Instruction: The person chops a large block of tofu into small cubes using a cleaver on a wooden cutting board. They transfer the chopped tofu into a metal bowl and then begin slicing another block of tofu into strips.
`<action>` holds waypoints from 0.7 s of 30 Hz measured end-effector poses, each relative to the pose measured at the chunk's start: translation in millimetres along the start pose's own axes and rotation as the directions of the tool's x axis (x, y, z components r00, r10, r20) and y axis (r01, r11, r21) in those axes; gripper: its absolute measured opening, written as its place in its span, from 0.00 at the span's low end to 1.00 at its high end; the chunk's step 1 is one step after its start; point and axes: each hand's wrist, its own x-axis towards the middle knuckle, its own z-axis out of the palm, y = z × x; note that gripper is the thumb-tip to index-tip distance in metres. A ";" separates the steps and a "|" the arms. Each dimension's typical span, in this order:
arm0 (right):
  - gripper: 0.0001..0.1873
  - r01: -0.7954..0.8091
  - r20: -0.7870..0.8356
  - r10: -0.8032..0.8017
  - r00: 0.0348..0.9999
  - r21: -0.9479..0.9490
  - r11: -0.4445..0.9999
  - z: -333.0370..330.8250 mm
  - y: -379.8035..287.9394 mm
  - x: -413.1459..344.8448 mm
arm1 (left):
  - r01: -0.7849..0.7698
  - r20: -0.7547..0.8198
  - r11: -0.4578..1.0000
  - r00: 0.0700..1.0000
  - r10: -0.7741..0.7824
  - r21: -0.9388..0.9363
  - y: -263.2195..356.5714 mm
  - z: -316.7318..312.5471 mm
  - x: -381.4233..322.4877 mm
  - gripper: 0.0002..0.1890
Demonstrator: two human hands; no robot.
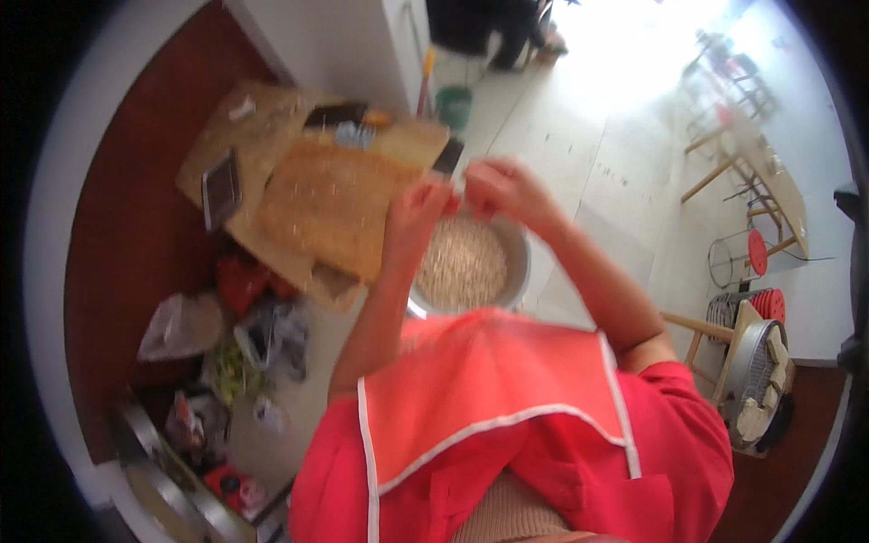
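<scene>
Both hands are raised close together above the far rim of a round metal pot (521, 261). A heap of pale tan, grain-like food (465, 261) lies in the pot. My left hand (417, 214) has its fingers bent in towards the other hand, over the pot's left side. Just right of it, my right hand (506, 186) is curled with its fingertips pointing down. Motion blur hides whether either one pinches something small. A red apron with white trim (489, 387) covers my front, against the pot's near side.
Left stands a table with a wooden board (326, 203), a dark-framed tray (222, 190) and a blue-white packet (354, 134). Plastic bags (183, 326) and green vegetables (234, 370) lie below. A green bucket (453, 107) stands ahead; red stools (768, 305) and a large steamer tray (753, 373) are right.
</scene>
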 end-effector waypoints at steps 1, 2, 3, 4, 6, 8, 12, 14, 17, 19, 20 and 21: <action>0.20 0.011 0.024 -0.011 1.000 0.006 1.000 4.1 -19.3 -0.6 | -0.004 0.024 1.000 1.000 0.005 -0.010 18.2 6.2 4.9 0.13; 0.22 0.052 0.065 -0.053 0.996 0.019 0.998 10.4 -35.8 0.0 | -0.120 0.085 0.991 0.988 0.125 -0.066 36.1 10.5 9.3 0.13; 0.23 0.089 0.024 -0.089 0.996 0.026 0.996 19.8 -45.0 -2.5 | -0.107 0.078 0.994 0.991 0.109 -0.027 49.0 14.7 8.2 0.13; 0.23 0.068 0.035 -0.068 0.997 0.019 0.998 23.1 -52.5 -2.8 | -0.136 0.083 0.991 0.987 0.137 -0.016 57.5 20.2 10.1 0.13; 0.23 0.051 -0.006 -0.051 0.999 -0.052 0.997 22.0 -53.9 -4.2 | -0.153 0.067 0.988 0.986 0.150 0.033 62.2 27.0 11.3 0.13; 0.22 0.113 -0.077 -0.126 0.989 -0.150 0.982 18.3 -34.2 -0.2 | -0.188 0.045 0.979 0.982 0.185 0.076 49.5 24.5 14.4 0.14; 0.09 0.293 0.006 -0.435 0.901 -0.747 0.597 11.4 56.4 47.0 | -0.127 0.011 0.986 0.992 0.126 0.110 -27.8 -2.4 40.2 0.14; 0.11 0.011 -0.033 -0.103 0.994 -0.914 0.406 5.3 115.0 75.0 | 0.266 -0.033 0.964 0.963 -0.266 0.015 -82.9 -18.6 59.2 0.14; 0.17 -0.371 -0.177 0.327 0.929 -0.469 0.801 7.1 201.4 78.1 | 0.605 -0.038 0.795 0.794 -0.607 -0.046 -155.9 -40.8 42.5 0.12; 0.21 -0.556 -0.151 0.630 0.762 0.347 0.755 12.8 240.9 70.7 | 0.249 -0.141 0.935 0.965 -0.219 0.252 -181.4 -38.3 21.6 0.11; 0.24 -0.500 -0.075 0.649 0.757 0.572 0.650 10.9 255.6 64.1 | 0.046 -0.084 0.871 0.996 -0.005 0.490 -187.0 -34.6 5.5 0.13; 0.28 -0.456 -0.019 0.726 0.688 0.766 0.453 10.2 266.3 55.7 | -0.149 0.040 0.712 0.985 0.168 0.686 -187.6 -30.4 -7.9 0.15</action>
